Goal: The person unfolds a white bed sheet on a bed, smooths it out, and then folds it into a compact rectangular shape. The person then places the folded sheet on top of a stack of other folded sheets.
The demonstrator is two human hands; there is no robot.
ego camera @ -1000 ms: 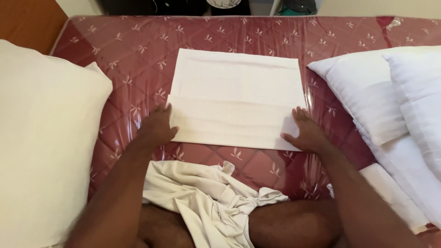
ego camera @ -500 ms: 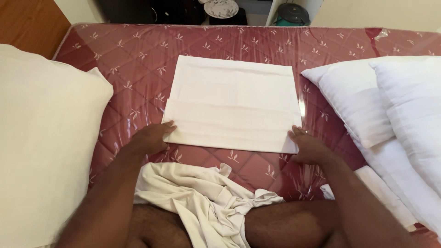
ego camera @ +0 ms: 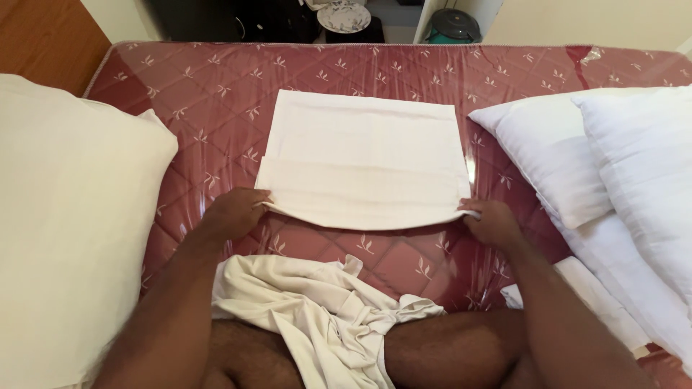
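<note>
A white folded towel point(ego camera: 364, 151) lies flat on the maroon quilted mattress point(ego camera: 216, 94), in front of me. My left hand point(ego camera: 232, 213) pinches its near left corner. My right hand point(ego camera: 492, 221) grips the near right corner. The near edge is lifted a little off the mattress and sags between my hands. A crumpled cream cloth point(ego camera: 317, 310) lies across my lap below the towel.
A large cream pillow point(ego camera: 68, 238) fills the left side. White pillows point(ego camera: 620, 173) are stacked at the right. Beyond the far edge of the bed stand a round patterned plate point(ego camera: 344, 16) and a dark green bin point(ego camera: 453, 25).
Both hands slid from resting flat on the towel's near part to its near corners and took hold. The near edge now lifts off the mattress.
</note>
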